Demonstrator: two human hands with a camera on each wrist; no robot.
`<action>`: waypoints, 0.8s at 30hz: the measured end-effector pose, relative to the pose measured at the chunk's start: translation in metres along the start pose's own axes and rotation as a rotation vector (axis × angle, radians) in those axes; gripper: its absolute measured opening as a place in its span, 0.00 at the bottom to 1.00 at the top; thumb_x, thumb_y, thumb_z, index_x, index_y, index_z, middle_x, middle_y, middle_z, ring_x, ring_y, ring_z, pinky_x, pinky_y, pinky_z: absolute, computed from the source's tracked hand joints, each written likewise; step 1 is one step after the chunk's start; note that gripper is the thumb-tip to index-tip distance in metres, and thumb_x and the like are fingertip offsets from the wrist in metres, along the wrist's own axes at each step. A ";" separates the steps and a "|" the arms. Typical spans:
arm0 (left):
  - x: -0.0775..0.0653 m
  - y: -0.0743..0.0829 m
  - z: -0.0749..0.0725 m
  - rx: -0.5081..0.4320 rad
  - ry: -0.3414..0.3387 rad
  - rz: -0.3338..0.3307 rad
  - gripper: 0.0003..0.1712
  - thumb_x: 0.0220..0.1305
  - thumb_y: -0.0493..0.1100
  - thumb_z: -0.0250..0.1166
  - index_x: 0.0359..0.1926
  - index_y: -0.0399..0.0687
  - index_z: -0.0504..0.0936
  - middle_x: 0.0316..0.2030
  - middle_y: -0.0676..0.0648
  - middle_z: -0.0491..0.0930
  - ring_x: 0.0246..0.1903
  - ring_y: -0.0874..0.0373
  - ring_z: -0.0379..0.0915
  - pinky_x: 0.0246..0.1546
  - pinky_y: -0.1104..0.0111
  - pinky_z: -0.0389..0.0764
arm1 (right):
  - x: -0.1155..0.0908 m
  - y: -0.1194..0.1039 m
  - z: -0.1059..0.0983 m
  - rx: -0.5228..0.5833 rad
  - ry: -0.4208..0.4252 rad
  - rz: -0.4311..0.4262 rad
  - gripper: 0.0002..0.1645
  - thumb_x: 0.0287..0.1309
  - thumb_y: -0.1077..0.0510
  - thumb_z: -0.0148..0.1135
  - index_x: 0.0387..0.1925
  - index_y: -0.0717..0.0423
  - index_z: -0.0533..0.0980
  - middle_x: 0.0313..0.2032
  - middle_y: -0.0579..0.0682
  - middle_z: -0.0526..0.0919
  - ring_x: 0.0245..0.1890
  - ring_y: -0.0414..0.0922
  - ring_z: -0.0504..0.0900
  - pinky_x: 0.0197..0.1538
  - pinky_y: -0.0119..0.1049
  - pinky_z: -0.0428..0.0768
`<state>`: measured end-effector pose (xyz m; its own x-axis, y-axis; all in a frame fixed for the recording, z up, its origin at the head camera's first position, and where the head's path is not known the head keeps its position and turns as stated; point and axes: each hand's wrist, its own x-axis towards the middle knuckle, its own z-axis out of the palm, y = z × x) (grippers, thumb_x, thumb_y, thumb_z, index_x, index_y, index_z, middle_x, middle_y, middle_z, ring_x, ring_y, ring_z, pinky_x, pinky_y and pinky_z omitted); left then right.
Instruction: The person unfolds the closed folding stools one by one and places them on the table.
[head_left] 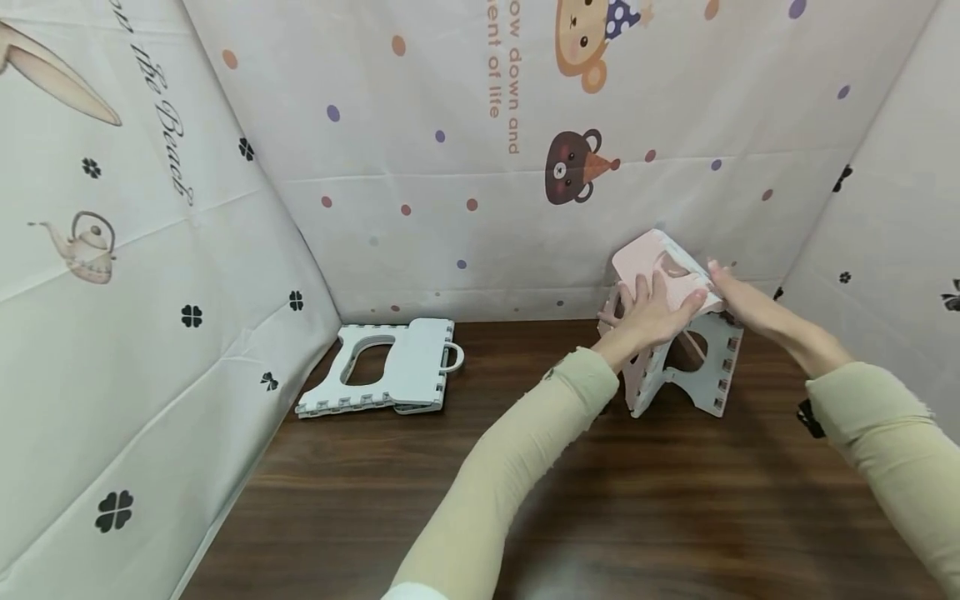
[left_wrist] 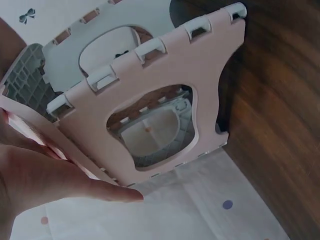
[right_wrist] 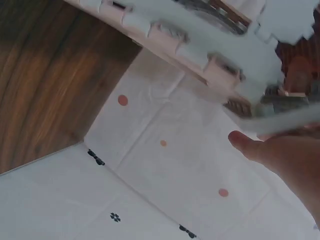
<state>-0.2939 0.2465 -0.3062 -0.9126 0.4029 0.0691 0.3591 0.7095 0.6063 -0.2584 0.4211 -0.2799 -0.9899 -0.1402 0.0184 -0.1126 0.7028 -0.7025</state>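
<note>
A pink-and-white folding step stool (head_left: pixel 693 379) stands part-unfolded on the wooden tabletop, its pink top panel (head_left: pixel 639 252) tilted up. My left hand (head_left: pixel 651 321) lies on this panel with fingers spread. In the left wrist view, the left thumb (left_wrist: pixel 107 190) stretches straight along the panel's edge beside the pink side leg (left_wrist: pixel 207 65). At the top's right edge, my right hand (head_left: pixel 746 302) rests against the stool. The right wrist view shows its thumb (right_wrist: pixel 247 142) extended, while the panel hides most of the other fingers.
A white folding stool (head_left: pixel 416 367) with a loop handle lies folded flat at the left of the brown wooden tabletop (head_left: pixel 525 467). Printed white cloth (head_left: pixel 420 233) rises behind the table and on both sides. The pink stool stands close to the back cloth.
</note>
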 end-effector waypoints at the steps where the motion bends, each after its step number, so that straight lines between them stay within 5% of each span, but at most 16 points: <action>1: 0.000 -0.001 0.001 -0.007 -0.005 -0.007 0.48 0.60 0.81 0.35 0.75 0.69 0.39 0.77 0.58 0.37 0.76 0.53 0.21 0.69 0.36 0.38 | 0.001 0.001 0.003 0.004 -0.008 -0.010 0.41 0.72 0.39 0.11 0.73 0.62 0.31 0.72 0.61 0.20 0.71 0.65 0.19 0.68 0.65 0.24; 9: 0.002 -0.005 0.003 0.003 0.001 0.005 0.47 0.59 0.82 0.34 0.75 0.72 0.39 0.76 0.60 0.38 0.76 0.52 0.23 0.68 0.35 0.39 | 0.003 0.003 0.005 -0.026 -0.015 -0.009 0.40 0.72 0.39 0.13 0.73 0.58 0.25 0.72 0.61 0.21 0.72 0.65 0.21 0.67 0.69 0.28; 13: 0.002 -0.006 0.003 0.018 0.005 0.004 0.47 0.59 0.82 0.34 0.75 0.72 0.40 0.76 0.60 0.39 0.76 0.51 0.24 0.67 0.34 0.40 | 0.003 0.003 0.005 -0.054 -0.014 0.023 0.42 0.72 0.38 0.12 0.74 0.62 0.31 0.72 0.65 0.24 0.72 0.69 0.26 0.66 0.72 0.33; 19: 0.002 -0.005 0.003 0.047 0.005 -0.007 0.47 0.59 0.82 0.34 0.75 0.72 0.40 0.76 0.60 0.39 0.76 0.51 0.25 0.67 0.33 0.42 | 0.004 0.002 0.004 -0.079 -0.002 0.058 0.47 0.70 0.35 0.10 0.72 0.67 0.47 0.70 0.77 0.41 0.69 0.77 0.43 0.62 0.75 0.46; 24: 0.004 -0.003 0.002 0.071 0.019 -0.007 0.47 0.60 0.81 0.35 0.75 0.71 0.42 0.76 0.60 0.40 0.77 0.52 0.26 0.67 0.34 0.44 | 0.004 0.001 0.002 -0.097 -0.002 0.072 0.48 0.69 0.35 0.09 0.72 0.67 0.48 0.68 0.79 0.46 0.66 0.78 0.47 0.60 0.76 0.50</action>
<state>-0.2981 0.2472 -0.3091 -0.9185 0.3873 0.0799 0.3649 0.7521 0.5487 -0.2624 0.4198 -0.2823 -0.9957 -0.0878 -0.0312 -0.0486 0.7750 -0.6301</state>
